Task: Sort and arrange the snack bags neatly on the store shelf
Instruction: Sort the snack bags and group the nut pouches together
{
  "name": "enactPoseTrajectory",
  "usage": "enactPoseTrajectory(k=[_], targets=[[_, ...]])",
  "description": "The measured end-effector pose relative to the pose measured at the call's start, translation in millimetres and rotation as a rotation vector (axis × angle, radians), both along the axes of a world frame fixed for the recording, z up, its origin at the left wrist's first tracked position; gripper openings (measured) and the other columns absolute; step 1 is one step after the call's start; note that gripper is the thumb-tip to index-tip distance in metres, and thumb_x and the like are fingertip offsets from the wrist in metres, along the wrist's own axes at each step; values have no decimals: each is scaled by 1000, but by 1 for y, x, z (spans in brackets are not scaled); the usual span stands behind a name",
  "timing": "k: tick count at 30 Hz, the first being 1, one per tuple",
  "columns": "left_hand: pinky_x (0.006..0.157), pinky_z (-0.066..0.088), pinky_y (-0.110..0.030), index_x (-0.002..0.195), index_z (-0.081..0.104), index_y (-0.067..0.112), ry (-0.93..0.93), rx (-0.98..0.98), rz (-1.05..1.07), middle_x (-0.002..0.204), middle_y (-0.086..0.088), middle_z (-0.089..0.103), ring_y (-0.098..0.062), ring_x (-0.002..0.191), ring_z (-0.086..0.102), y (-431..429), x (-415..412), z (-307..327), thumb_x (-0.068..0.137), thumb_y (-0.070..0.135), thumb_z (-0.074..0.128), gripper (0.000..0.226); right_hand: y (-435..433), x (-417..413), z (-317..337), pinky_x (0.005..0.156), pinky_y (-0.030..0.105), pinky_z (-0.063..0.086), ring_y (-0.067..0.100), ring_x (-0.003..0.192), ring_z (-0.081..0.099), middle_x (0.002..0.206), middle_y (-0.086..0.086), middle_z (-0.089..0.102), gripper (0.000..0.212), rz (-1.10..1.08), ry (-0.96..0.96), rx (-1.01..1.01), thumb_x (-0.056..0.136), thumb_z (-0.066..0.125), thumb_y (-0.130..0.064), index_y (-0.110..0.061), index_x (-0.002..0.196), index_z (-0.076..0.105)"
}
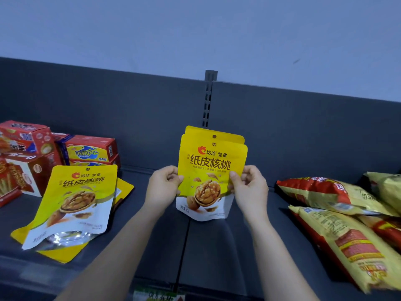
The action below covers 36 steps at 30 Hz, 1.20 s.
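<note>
A small stack of yellow walnut snack bags stands upright at the middle of the dark shelf, its bottom edge touching the shelf surface. My left hand pinches the stack's left edge and my right hand pinches its right edge. At least one more bag shows behind the front one. Further yellow walnut bags lie flat and overlapping on the shelf at the left.
Red snack boxes are piled at the back left. Gold and red snack bags lie in a heap at the right. A slotted upright splits the dark back panel. A price label strip runs along the front edge.
</note>
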<state>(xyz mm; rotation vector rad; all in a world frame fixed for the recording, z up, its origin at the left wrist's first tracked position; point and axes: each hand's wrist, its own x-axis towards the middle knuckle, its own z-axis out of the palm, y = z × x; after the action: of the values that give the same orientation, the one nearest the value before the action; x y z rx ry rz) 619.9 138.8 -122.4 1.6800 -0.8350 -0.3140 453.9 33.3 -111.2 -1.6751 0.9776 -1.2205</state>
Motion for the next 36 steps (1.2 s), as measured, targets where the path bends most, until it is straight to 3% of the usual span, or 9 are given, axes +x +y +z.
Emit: enactPoseTrajectory(k=[5,7,9,15,22,26,29,32,36], targets=[[69,56,-36,88,66,14,20,26,-39,83,-2,70,-18,74,64,5,0,3,91,7,60,9,7,0,1,79,46,52,21,83,65,86,-7,66,13,-41,62,-30,87,69,-28,-26,95,59],[80,57,-40,97,66,20,33,26,-58,89,2,70,-15,79,67,13,-1,6,89,6,63,16,16,-4,4,73,34,43,20,84,60,97,-6,57,39,-203,93,-131,84,71,-38,-21,116,54],[83,54,-36,109,64,20,-66,64,1,94,4,67,-15,85,64,25,5,7,88,10,66,24,27,-3,14,65,30,35,19,79,54,96,-3,50,43,-292,45,-258,84,71,-39,-18,117,52],[94,45,-38,119,65,18,-472,415,336,122,-5,62,-27,115,55,90,47,17,89,26,65,31,80,53,23,55,21,34,11,67,50,71,-8,55,12,100,126,-573,85,65,-30,-17,86,66],[100,33,-52,132,45,24,-360,962,524,141,-12,39,-35,132,34,163,93,-6,87,66,46,62,134,122,-15,85,37,48,25,104,57,108,4,64,40,668,684,-285,90,61,-41,-14,120,59],[95,44,-50,131,47,16,-110,736,489,135,-16,45,-38,122,46,176,105,-16,81,65,58,71,144,144,-33,86,39,50,25,99,60,106,5,67,39,813,686,-94,90,62,-41,-15,118,59],[85,51,-48,136,46,18,41,329,587,127,-12,53,-33,108,57,177,106,-17,82,26,74,61,146,154,-35,70,33,45,24,81,61,87,5,67,34,819,485,175,87,60,-44,-12,98,62],[64,50,-36,133,43,13,340,-124,490,91,-4,59,-23,77,60,178,103,-15,86,-10,60,55,141,155,-28,48,18,29,11,55,37,58,-7,40,39,687,304,354,95,55,-35,-16,64,43],[76,46,-35,106,63,17,235,-142,295,89,-6,65,-22,82,60,176,101,-9,91,-11,51,34,131,151,-18,51,28,19,11,55,23,58,-5,26,39,565,91,226,95,58,-18,-14,63,35]])
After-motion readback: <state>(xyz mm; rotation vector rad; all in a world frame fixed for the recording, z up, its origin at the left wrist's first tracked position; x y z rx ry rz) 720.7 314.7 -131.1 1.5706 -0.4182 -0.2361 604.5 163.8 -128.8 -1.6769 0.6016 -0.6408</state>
